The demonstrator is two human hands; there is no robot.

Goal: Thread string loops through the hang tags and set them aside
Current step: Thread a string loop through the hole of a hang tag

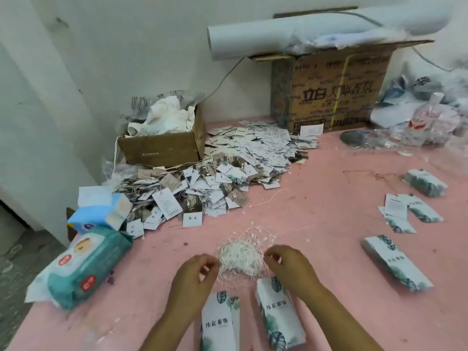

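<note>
A tangled heap of white string loops [240, 255] lies on the pink table [329, 224] near the front. My left hand [195, 277] sits at the heap's left edge with fingers curled, pinching at strands. At the right edge my right hand [291, 267] does the same with curled fingers. Two stacks of white hang tags with green leaf print lie just below my hands, one at the left [220, 325] and one at the right [278, 317]. A large pile of strung tags [222, 178] covers the table's far left.
More tag stacks lie at the right [397, 263], [425, 183], [405, 211]. Wet-wipe packs [86, 267] and a tissue pack [101, 211] sit at the left edge. A small cardboard box [162, 145] and a big carton [329, 89] stand at the back.
</note>
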